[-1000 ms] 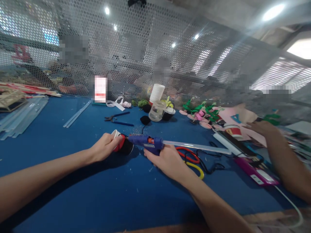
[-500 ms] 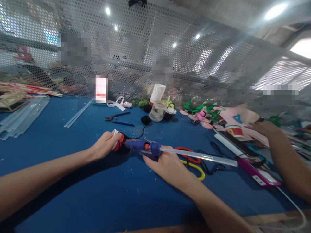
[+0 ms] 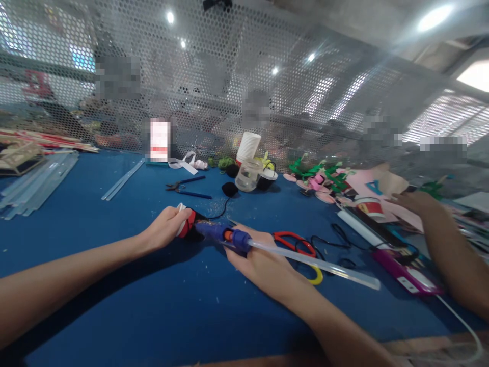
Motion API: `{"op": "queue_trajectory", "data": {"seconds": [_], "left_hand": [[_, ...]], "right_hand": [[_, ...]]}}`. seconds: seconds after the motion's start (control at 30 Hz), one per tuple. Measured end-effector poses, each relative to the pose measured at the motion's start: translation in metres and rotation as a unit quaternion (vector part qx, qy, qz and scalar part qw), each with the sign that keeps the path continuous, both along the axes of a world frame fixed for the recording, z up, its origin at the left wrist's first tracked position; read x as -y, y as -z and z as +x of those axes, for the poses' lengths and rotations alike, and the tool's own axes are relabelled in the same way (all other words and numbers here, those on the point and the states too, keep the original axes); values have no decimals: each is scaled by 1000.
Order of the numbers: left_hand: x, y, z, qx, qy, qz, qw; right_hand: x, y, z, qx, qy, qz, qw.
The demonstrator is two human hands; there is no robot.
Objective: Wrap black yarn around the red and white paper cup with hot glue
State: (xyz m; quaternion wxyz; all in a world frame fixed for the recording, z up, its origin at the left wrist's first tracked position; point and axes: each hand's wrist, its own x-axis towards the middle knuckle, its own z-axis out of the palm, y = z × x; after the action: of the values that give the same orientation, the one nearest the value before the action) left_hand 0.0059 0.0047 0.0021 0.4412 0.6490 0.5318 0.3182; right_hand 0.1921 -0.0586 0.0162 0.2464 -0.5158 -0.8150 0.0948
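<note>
My left hand [image 3: 165,227] is closed round a small red paper cup [image 3: 184,224] with a white rim, tipped on its side. Black yarn [image 3: 195,233] covers the cup's other end, and a strand runs from it to a black yarn ball [image 3: 229,189]. In my right hand [image 3: 267,267] is a blue glue gun [image 3: 214,230], fingers wrapped about its handle. The nozzle end is at the black-wrapped part of the cup; whether it touches I cannot tell. A long clear glue stick [image 3: 317,262] sticks out of the gun's back, above scissors [image 3: 316,275] with red and yellow handles.
Blue-handled pliers [image 3: 189,187] lie beyond the cup. Farther back stand stacked paper cups [image 3: 248,147] and a clear plastic cup [image 3: 249,175]. A purple power strip [image 3: 407,272] lies right, near another person's arm [image 3: 439,239]. Glue sticks [image 3: 42,181] are piled left.
The glue gun has tilted, so the glue stick's rear end has swung down and toward me, off the power strip. My left hand and the cup have hardly moved.
</note>
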Motion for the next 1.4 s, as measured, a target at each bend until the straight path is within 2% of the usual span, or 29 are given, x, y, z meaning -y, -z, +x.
{"op": "queue_trajectory", "data": {"seconds": [0.33,0.43,0.63,0.73,0.9,1.17,1.4], "left_hand": [[0,0,1,2,-23,-10,1000],[1,-1,1,-1,-26,-7,1000],[1,2,-2,-44,27,33,998],[3,3,-4,-71,66,73,993],[5,3,-8,-106,120,152,975],[3,5,-9,-114,133,170,970],[3,4,-9,-116,143,173,968]], "right_hand": [[3,-4,-2,-10,-18,-10,1000],[1,-2,0,4,-16,8,1000],[-8,0,4,7,25,34,999],[-12,-3,3,-1,44,10,999],[-14,-7,2,-82,65,-38,994],[-13,-8,4,-114,60,-86,988],[-13,-9,3,-113,68,-82,988]]}}
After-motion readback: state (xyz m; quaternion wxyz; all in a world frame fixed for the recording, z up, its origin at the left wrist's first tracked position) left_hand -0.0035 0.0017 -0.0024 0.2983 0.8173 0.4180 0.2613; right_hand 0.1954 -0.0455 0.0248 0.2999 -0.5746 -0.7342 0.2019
